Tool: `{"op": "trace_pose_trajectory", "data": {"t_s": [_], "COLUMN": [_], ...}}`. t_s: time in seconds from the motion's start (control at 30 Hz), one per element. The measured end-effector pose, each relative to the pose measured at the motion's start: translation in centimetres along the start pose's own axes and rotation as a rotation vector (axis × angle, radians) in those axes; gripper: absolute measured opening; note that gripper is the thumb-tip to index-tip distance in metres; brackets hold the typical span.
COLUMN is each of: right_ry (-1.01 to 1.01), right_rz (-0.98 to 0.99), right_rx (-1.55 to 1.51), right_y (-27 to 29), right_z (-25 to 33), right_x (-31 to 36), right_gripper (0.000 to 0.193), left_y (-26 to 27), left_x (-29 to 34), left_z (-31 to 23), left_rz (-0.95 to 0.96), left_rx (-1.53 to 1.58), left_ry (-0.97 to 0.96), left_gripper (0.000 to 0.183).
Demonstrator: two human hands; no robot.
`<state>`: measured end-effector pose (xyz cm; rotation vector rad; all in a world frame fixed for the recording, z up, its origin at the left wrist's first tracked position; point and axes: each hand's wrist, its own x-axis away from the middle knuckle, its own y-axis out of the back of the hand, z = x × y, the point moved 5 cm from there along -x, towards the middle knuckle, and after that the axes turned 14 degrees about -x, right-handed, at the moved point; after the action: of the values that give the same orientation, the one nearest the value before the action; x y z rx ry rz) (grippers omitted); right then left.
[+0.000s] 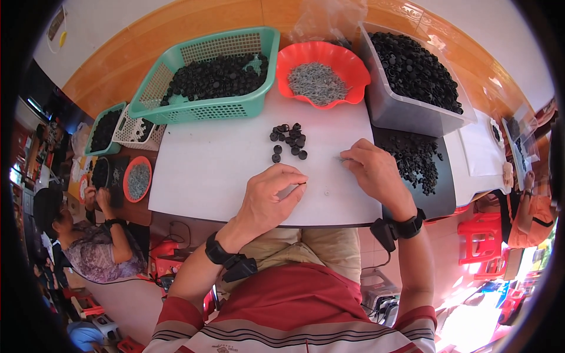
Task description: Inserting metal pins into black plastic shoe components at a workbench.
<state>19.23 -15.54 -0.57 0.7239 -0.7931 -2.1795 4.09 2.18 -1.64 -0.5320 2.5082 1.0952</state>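
Over the white table board (pixel 200 170), my left hand (pixel 272 193) is closed in a pinch; a sliver of something small and black shows at its fingertips, the rest hidden by the fingers. To its right, my right hand (pixel 372 172) pinches a small grey metal piece, partly covered by thumb and forefinger. The two hands are apart. Beyond the left hand lies a loose group of small round black caps (pixel 289 139). A tiny pale ring-like bit (pixel 326 193) rests on the board between the hands.
At the back stand a green basket (pixel 235 110) of black parts, a red scalloped bowl (pixel 283 56) of thin grey metal pieces and a grey bin (pixel 406 120) of black parts. More black pieces (pixel 415 162) lie right. Another person (pixel 100 247) works at left.
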Motion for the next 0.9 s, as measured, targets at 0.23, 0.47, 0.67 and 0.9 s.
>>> {"op": "trace_pose_trajectory", "data": {"t_s": [0.23, 0.47, 0.67, 0.9], "right_ry": [0.007, -0.022, -0.045, -0.101], "right_rz": [-0.059, -0.071, -0.058, -0.098], "right_rx": [-0.164, -0.196, -0.164, -0.241], "right_y": [0.1, 0.4, 0.6, 1.3], "right_z": [-0.6, 0.0, 0.0, -0.8], "right_x": [-0.3, -0.2, 0.5, 1.1], "right_gripper": [0.015, 0.014, 0.016, 0.017], "left_y": [0.0, 0.0, -0.1, -0.2], "left_x": [0.1, 0.2, 0.3, 0.4], "left_z": [0.3, 0.4, 0.3, 0.4], "left_rz": [0.027, 0.042, 0.04, 0.041], "left_rx": [0.058, 0.099, 0.112, 0.108], "left_ry": [0.052, 0.079, 0.093, 0.09], "left_gripper": [0.016, 0.016, 0.015, 0.015]}}
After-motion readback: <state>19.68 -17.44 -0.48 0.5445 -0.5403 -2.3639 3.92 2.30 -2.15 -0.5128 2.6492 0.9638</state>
